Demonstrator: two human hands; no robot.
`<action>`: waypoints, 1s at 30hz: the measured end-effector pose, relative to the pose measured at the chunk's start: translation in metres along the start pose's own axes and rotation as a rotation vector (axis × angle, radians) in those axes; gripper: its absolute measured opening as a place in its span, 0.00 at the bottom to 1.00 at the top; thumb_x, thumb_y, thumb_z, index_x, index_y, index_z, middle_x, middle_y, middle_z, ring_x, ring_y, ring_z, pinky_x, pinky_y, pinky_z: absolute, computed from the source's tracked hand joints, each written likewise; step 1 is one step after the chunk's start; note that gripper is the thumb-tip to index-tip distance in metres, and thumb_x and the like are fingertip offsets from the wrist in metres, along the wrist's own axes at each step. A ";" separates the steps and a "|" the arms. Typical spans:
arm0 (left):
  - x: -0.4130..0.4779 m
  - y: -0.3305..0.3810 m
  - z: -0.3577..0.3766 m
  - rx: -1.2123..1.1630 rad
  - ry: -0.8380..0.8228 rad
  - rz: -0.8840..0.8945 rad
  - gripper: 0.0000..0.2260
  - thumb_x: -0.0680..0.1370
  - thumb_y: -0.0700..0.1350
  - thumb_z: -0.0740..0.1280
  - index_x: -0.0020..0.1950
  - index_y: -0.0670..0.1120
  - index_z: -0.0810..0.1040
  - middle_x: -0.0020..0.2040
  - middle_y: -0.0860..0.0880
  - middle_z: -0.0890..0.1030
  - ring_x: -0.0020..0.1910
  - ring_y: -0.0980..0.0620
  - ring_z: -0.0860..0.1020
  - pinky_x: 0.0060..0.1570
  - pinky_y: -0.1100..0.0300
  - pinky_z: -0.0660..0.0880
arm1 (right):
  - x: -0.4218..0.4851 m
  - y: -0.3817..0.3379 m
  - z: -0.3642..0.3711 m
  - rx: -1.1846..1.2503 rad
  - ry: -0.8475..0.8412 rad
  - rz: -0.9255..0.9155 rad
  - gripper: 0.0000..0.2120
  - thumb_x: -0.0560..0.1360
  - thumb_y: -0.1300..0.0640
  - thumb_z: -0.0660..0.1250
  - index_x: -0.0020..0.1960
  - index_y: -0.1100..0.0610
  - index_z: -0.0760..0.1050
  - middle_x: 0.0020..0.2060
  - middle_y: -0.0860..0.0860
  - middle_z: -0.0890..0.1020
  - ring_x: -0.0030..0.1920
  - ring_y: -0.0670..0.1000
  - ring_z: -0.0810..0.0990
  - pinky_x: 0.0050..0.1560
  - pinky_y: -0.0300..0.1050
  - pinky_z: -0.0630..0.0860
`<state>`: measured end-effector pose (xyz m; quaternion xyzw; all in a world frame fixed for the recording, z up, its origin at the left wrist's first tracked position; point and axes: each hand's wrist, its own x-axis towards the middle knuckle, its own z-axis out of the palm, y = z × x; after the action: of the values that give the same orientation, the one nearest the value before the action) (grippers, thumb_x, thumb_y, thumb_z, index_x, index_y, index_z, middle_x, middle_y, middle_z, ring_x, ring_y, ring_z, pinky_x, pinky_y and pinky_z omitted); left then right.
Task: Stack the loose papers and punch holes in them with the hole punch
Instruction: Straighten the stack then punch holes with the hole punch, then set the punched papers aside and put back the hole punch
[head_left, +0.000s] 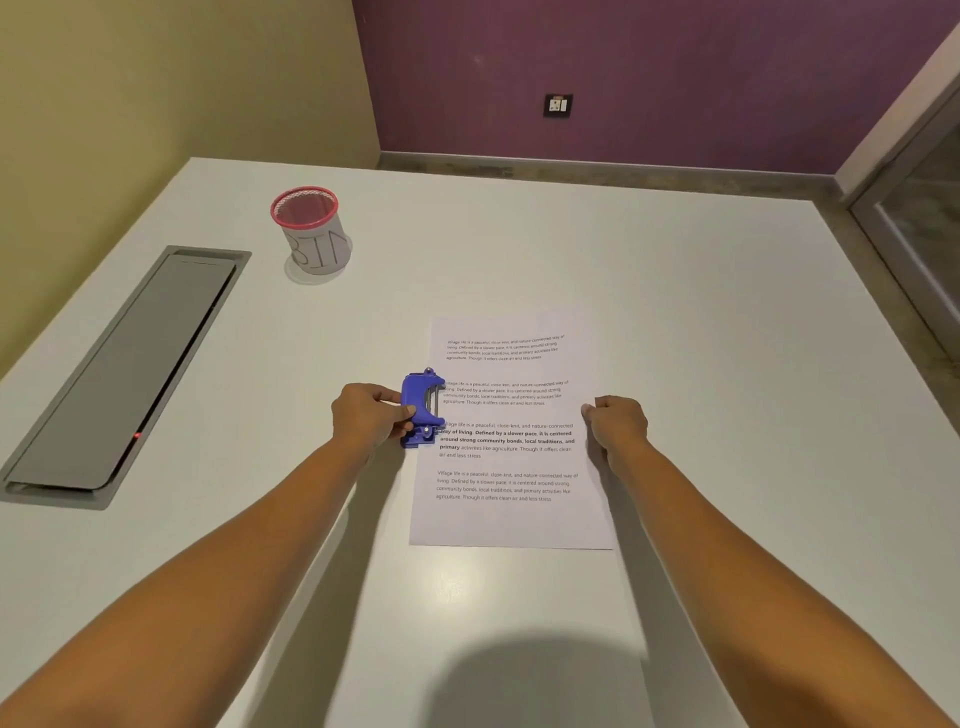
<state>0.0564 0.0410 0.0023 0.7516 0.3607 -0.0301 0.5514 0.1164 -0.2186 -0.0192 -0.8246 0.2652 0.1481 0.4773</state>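
Head view. The papers (511, 431) lie flat on the white table (675, 312), printed side up, near its middle – only the top sheet shows. A blue hole punch (422, 408) sits at the papers' left edge, about halfway along, its mouth touching that edge. The left hand (369, 415) grips the punch from the outer side, fingers and thumb curled round its body. The right hand (618, 423) rests at the papers' right edge with fingers curled – whether it pinches the sheet cannot be told. A red-rimmed mesh cup (311, 231) stands well apart at far left, beside a grey cable hatch (119, 374).
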 end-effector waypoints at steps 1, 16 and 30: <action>0.001 0.000 -0.002 0.002 0.005 -0.001 0.07 0.69 0.32 0.71 0.46 0.36 0.79 0.32 0.44 0.79 0.17 0.59 0.75 0.32 0.64 0.79 | -0.001 0.000 -0.001 -0.004 0.004 0.002 0.20 0.75 0.63 0.64 0.28 0.54 0.63 0.38 0.53 0.73 0.42 0.53 0.68 0.45 0.42 0.65; 0.022 -0.008 -0.053 0.068 0.099 -0.022 0.09 0.70 0.33 0.71 0.49 0.35 0.79 0.34 0.43 0.78 0.17 0.59 0.75 0.27 0.67 0.77 | -0.002 0.005 -0.012 -0.039 0.078 -0.031 0.21 0.76 0.64 0.62 0.27 0.56 0.61 0.29 0.53 0.70 0.40 0.55 0.67 0.43 0.43 0.64; -0.030 0.017 -0.018 0.200 0.097 0.250 0.15 0.76 0.39 0.65 0.62 0.38 0.75 0.54 0.42 0.79 0.52 0.46 0.76 0.52 0.59 0.70 | -0.040 -0.005 -0.029 0.280 -0.005 -0.265 0.07 0.77 0.63 0.61 0.50 0.60 0.77 0.42 0.55 0.78 0.42 0.52 0.74 0.46 0.45 0.71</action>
<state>0.0376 0.0382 0.0365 0.8422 0.2860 0.0395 0.4553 0.0869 -0.2299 0.0190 -0.7773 0.1715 0.0476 0.6034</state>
